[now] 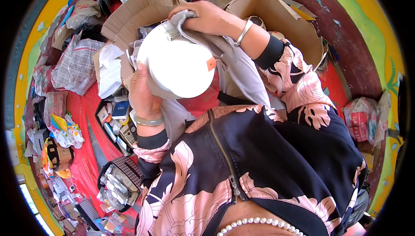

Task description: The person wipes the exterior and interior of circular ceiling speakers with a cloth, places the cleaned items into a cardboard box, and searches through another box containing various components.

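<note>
White and glossy: a round vessel point(181, 65), held up in mid-air over the gap between grey-trousered legs point(244, 80), bright face turned upward. Steadied from the side by the left hand point(147, 94), with the thumb laid along the outer wall and the other fingers out of sight; cannot tell their spread. Probably braced this way to leave the far rim free for the right hand point(203, 17). Clasped there, in fingers drawn narrow around its folds: a grey cloth point(184, 18), set against the upper rim just beside a small metal fitting point(173, 35). Likely bunched for a firmer hold. On the vessel's right side, an orange label point(211, 64), uncovered by either hand.

Around, along the far edge of the red floor sheet point(86, 149): an open cardboard carton point(134, 15) beyond the vessel and a wider carton point(281, 9) beyond the right forearm. Toward the left edge, a checked bag point(75, 65); nearer, a black tray point(108, 133) and a patterned basket point(132, 165), both full of small goods, perhaps grouped to prevent scattering.
</note>
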`<state>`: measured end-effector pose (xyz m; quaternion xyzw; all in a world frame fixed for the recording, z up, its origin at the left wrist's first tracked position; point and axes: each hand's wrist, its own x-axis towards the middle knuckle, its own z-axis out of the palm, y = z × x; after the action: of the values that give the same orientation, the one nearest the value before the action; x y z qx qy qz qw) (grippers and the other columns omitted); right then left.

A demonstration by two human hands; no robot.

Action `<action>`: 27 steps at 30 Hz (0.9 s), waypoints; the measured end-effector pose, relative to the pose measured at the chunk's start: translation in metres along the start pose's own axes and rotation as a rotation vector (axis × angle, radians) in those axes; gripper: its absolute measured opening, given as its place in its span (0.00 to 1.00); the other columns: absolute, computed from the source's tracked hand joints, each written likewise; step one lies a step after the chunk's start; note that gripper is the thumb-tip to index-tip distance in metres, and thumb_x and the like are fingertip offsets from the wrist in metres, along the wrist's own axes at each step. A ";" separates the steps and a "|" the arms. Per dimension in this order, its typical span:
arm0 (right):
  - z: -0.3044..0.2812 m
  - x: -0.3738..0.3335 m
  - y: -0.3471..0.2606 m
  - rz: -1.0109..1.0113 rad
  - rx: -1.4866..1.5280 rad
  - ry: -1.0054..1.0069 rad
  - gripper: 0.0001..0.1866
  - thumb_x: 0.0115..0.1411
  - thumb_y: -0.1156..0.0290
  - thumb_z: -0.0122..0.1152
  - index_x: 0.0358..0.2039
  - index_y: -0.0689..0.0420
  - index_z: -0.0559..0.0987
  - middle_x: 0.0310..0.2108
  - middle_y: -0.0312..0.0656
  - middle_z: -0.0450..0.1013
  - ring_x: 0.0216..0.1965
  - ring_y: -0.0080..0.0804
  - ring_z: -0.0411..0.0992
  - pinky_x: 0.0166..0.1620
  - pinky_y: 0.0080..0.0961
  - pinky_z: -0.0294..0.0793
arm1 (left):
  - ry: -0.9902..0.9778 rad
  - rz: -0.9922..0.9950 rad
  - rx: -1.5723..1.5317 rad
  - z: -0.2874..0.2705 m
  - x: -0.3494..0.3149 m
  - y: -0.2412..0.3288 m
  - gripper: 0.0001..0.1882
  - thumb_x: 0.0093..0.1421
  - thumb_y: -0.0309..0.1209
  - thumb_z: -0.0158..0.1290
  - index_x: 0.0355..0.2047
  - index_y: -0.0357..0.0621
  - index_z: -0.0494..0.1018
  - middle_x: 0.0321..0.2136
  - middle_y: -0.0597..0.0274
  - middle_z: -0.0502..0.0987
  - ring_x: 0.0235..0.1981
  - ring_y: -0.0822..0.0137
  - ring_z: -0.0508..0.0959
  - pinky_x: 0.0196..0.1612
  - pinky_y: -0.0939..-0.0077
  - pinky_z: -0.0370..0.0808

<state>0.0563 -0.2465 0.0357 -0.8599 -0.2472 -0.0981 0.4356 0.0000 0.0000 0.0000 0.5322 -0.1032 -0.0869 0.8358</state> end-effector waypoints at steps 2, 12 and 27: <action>-0.002 -0.005 0.016 -0.078 0.044 0.052 0.18 0.53 0.72 0.54 0.46 0.57 0.73 0.41 0.42 0.74 0.43 0.31 0.71 0.49 0.24 0.68 | 0.027 0.010 0.012 -0.001 0.001 0.003 0.28 0.66 0.43 0.40 0.59 0.34 0.56 0.55 0.53 0.66 0.55 0.60 0.67 0.57 0.67 0.63; -0.039 -0.020 -0.016 0.152 0.693 0.418 0.17 0.56 0.72 0.56 0.48 0.59 0.72 0.40 0.39 0.74 0.43 0.26 0.71 0.49 0.25 0.70 | 0.148 0.049 -0.115 -0.019 0.011 0.013 0.27 0.67 0.43 0.37 0.58 0.35 0.57 0.55 0.53 0.66 0.55 0.60 0.67 0.57 0.66 0.65; 0.047 -0.019 -0.059 -0.176 -0.286 0.426 0.24 0.41 0.72 0.61 0.44 0.48 0.75 0.41 0.44 0.73 0.46 0.45 0.70 0.48 0.37 0.68 | 0.188 0.087 0.010 0.019 0.004 0.010 0.23 0.67 0.39 0.38 0.56 0.33 0.60 0.53 0.51 0.67 0.51 0.61 0.70 0.52 0.68 0.69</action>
<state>0.0078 -0.1863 0.0414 -0.8478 -0.2073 -0.3484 0.3419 -0.0007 -0.0132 0.0176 0.5370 -0.0478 0.0002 0.8422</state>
